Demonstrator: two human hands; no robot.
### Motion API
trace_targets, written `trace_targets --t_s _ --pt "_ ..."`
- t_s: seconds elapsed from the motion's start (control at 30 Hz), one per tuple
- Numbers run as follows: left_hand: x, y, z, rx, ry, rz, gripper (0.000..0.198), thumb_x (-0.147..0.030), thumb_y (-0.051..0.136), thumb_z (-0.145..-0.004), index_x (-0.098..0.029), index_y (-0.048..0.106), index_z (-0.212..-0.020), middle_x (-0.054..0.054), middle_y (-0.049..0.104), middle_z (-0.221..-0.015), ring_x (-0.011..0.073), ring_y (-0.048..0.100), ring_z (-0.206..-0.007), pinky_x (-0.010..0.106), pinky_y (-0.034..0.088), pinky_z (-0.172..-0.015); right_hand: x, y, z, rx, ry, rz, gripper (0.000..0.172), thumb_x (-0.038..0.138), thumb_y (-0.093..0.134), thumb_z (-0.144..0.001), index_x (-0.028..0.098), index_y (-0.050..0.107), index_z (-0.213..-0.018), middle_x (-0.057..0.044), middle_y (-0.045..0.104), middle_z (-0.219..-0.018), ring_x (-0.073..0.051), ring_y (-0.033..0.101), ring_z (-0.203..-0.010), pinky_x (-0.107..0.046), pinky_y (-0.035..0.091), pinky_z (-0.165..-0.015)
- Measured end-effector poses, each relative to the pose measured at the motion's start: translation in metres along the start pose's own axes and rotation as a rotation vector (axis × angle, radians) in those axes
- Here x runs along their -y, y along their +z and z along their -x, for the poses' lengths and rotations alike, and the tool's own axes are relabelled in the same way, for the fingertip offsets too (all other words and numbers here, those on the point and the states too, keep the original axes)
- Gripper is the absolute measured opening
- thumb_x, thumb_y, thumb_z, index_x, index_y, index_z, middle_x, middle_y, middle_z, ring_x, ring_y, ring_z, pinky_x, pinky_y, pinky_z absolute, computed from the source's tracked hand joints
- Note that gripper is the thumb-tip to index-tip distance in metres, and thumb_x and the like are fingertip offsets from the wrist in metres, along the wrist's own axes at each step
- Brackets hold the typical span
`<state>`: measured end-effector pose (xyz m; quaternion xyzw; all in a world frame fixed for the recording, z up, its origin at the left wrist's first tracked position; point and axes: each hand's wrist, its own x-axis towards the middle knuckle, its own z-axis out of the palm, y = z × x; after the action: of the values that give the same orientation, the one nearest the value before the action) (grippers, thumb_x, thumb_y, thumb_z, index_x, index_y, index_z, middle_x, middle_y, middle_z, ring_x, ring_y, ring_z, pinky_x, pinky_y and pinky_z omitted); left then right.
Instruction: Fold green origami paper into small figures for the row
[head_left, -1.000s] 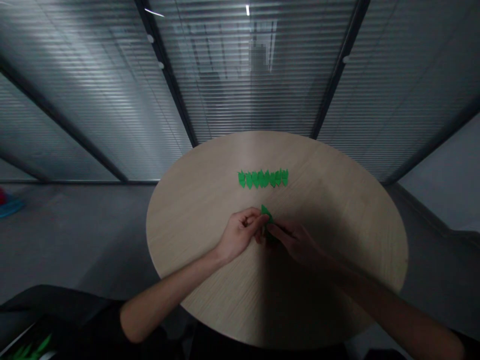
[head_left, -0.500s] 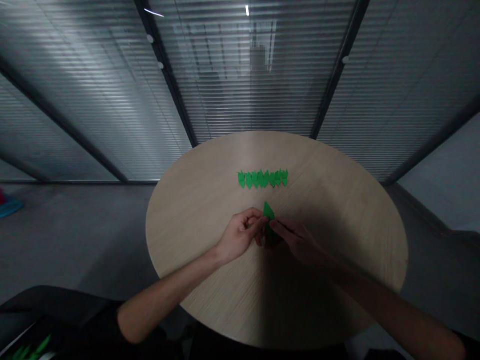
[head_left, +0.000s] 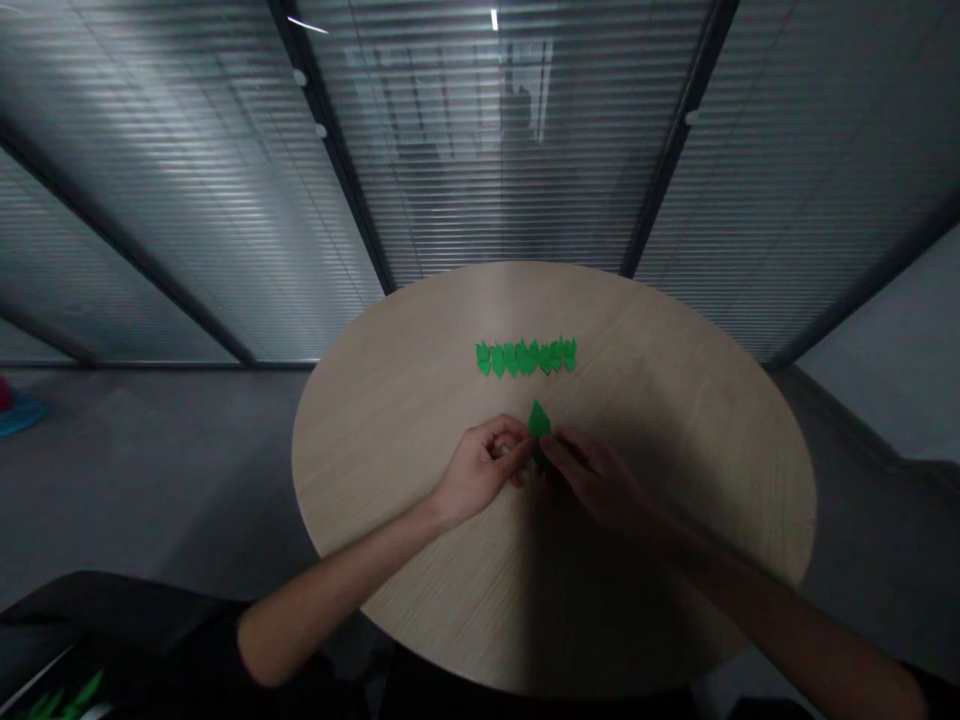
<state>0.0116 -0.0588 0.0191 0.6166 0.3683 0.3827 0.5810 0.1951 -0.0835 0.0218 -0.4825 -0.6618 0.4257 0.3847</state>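
Note:
Between my two hands is a green folded paper piece (head_left: pixel 538 418), its pointed tip turned away from me. My left hand (head_left: pixel 491 462) pinches its left edge between thumb and fingers. From the other side my right hand (head_left: pixel 589 468), in shadow, grips the right edge the same way. The paper's lower part is dark and partly hidden by my fingers. Beyond my hands, several small green folded paper pieces (head_left: pixel 525 357) lie side by side in a row on the round wooden table (head_left: pixel 390 400).
Glass panels with blinds (head_left: pixel 450 200) rise right behind the table's far edge. At the lower left is a dark chair or bag (head_left: pixel 112 610) with green pieces (head_left: pixel 67 697) near it. A blue and red object (head_left: pixel 19 412) rests on the floor at far left.
The green paper piece has turned slightly, so its pointed end now shows wider and flatter. My hands have barely moved; the row is unchanged.

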Motion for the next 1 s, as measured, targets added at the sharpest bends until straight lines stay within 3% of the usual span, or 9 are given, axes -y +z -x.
trace_targets --t_s 0.13,0.4,0.77,1.0 --pt "-0.0003 -0.0004 -0.0003 0.029 -0.032 0.029 0.031 -0.043 0.067 -0.089 -0.012 0.061 -0.086 -0.001 0.059 -0.062 0.0082 0.053 -0.052 0.02 0.047 -0.051 0.0004 -0.0022 0.0008 -0.048 -0.024 -0.058 0.026 0.041 0.056 -0.096 0.02 0.062 -0.083 -0.002 0.062 -0.076 -0.016 0.057 -0.071 -0.028 0.044 -0.065" --pt "-0.0037 -0.0003 -0.0003 0.097 -0.061 0.147 0.031 -0.043 0.069 -0.087 -0.012 0.063 -0.088 0.002 0.063 -0.069 0.0095 0.057 -0.056 0.021 0.051 -0.053 0.0018 -0.003 -0.0016 0.041 0.004 -0.303 0.025 0.04 0.059 -0.094 0.019 0.061 -0.079 -0.002 0.06 -0.073 -0.016 0.058 -0.069 -0.029 0.048 -0.066" --pt "0.0004 0.002 -0.0019 0.013 -0.024 0.08 0.031 -0.043 0.068 -0.087 -0.013 0.062 -0.089 0.0 0.061 -0.064 0.0084 0.054 -0.051 0.021 0.051 -0.05 -0.0023 0.0005 0.0009 -0.055 -0.023 -0.083 0.022 0.039 0.059 -0.094 0.018 0.063 -0.088 -0.003 0.065 -0.077 -0.015 0.06 -0.068 -0.028 0.046 -0.064" --pt "0.0045 0.0013 -0.0013 0.045 -0.027 0.048 0.034 -0.045 0.065 -0.09 -0.011 0.061 -0.09 0.001 0.061 -0.066 0.0084 0.055 -0.054 0.02 0.048 -0.051 -0.0061 0.0011 -0.0005 -0.023 -0.032 -0.16 0.02 0.037 0.059 -0.093 0.018 0.062 -0.085 -0.002 0.063 -0.075 -0.014 0.059 -0.066 -0.027 0.046 -0.062"
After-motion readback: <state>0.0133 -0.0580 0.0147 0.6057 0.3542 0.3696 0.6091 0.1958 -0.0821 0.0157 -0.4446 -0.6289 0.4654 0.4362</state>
